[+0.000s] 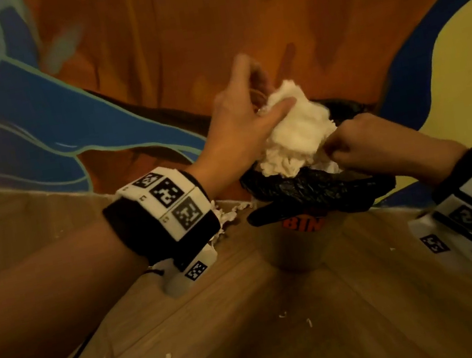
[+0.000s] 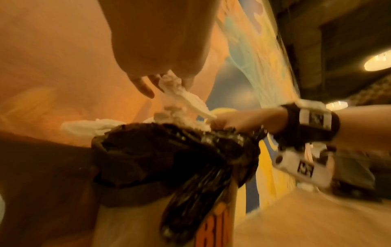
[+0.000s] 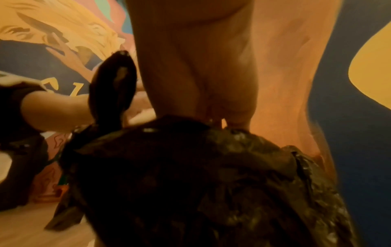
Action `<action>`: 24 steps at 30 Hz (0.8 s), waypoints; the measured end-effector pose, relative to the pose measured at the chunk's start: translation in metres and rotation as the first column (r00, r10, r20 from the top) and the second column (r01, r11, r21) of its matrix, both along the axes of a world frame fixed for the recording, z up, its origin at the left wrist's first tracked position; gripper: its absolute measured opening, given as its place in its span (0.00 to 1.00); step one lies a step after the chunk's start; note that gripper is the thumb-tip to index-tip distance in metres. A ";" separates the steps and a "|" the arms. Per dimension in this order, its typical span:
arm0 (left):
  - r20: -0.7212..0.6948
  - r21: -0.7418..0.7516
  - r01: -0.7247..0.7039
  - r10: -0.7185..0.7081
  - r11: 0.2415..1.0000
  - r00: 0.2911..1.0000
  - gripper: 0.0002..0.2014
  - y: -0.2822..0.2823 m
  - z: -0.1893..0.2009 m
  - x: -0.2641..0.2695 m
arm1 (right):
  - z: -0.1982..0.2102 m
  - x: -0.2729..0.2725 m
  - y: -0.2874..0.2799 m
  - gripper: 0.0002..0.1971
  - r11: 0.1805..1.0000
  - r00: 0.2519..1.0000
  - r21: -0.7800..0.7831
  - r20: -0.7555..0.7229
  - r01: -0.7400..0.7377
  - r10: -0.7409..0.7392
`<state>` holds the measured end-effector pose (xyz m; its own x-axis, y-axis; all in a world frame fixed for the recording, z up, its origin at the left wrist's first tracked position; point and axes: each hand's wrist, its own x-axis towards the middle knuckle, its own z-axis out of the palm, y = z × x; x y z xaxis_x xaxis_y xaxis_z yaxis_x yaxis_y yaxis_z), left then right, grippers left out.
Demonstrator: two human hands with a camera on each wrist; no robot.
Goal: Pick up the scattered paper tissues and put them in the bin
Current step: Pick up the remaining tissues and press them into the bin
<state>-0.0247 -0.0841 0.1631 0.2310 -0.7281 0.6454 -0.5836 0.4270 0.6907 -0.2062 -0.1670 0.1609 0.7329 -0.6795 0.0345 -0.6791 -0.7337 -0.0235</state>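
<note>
A big wad of white tissues [image 1: 298, 130] sits above the mouth of the bin [image 1: 296, 250], which has a crumpled black liner [image 1: 309, 194] and an orange "BIN" label. My left hand [image 1: 273, 94] holds the wad's top, thumb pressed across the front and fingers behind it. In the left wrist view a strip of tissue [image 2: 180, 93] hangs from those fingers [image 2: 143, 86] down to the liner [image 2: 169, 153]. My right hand [image 1: 333, 150] pinches the wad's lower right edge at the rim, fingers curled. In the right wrist view the liner [image 3: 190, 167] hides its fingertips [image 3: 237, 120].
More crumpled tissue [image 1: 228, 214] lies on the wooden floor by the wall, behind my left wrist. Small white scraps [image 1: 282, 314] dot the floor in front. A painted wall [image 1: 231, 7] rises directly behind the bin.
</note>
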 end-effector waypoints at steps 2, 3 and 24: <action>0.083 0.125 0.026 -0.037 0.992 0.996 0.15 -0.009 -0.009 -0.001 | 0.007 0.001 -0.001 0.12 0.993 0.998 0.110 -0.042 0.053 -0.049; 0.161 0.200 0.008 -0.041 0.980 0.986 0.13 -0.015 -0.014 0.000 | 0.010 0.002 -0.003 0.13 0.985 0.997 0.157 -0.038 0.074 -0.069; 0.529 0.472 -0.143 -0.149 0.870 0.835 0.09 -0.049 -0.001 0.006 | -0.001 0.021 -0.023 0.10 0.902 0.985 0.431 -0.165 0.024 0.053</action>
<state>-0.0191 -0.1334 0.1621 -0.0450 -0.9713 0.2336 -0.9153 0.1338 0.3800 -0.1857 -0.1900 0.1604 0.7115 -0.5890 -0.3832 -0.6904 -0.6875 -0.2252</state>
